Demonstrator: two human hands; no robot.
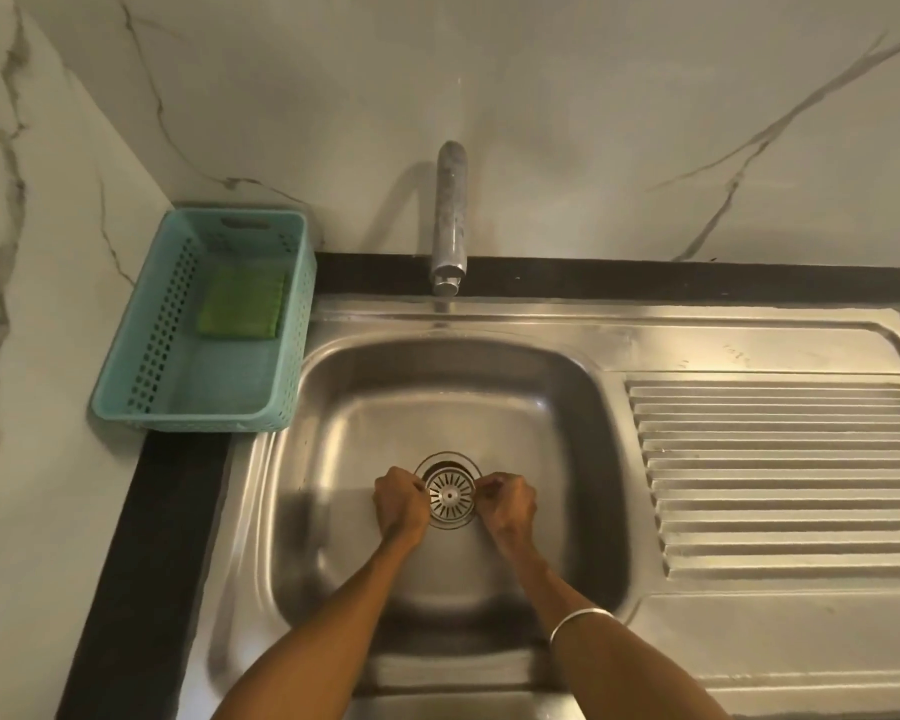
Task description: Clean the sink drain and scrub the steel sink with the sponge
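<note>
The steel sink (pixel 489 387) filled most of the view, its ribbed drainboard (pixel 780 475) to the right of the bowl and a black counter (pixel 141 563) bordering it on the left and along the back. Marble wall (pixel 593 122) rose behind the sink. Just left of the sink's back corner sat a teal basket (pixel 141 366), and the green sponge (pixel 242 304) lay flat inside it — well apart from both hands. A chrome tap (pixel 450 220) stood at the sink's back edge, spout over the bowl.

At the bottom of the bowl, the round strainer (pixel 450 496) looked lifted and shifted toward the near side of the drain (pixel 448 462), whose dark opening showed behind it. The left hand (pixel 398 504) pinched the strainer's left rim with curled fingers; the right hand (pixel 507 504) pinched the right rim likewise — though the fingertips were too small to see clearly. A pale bangle (pixel 578 623) circled the right forearm.
</note>
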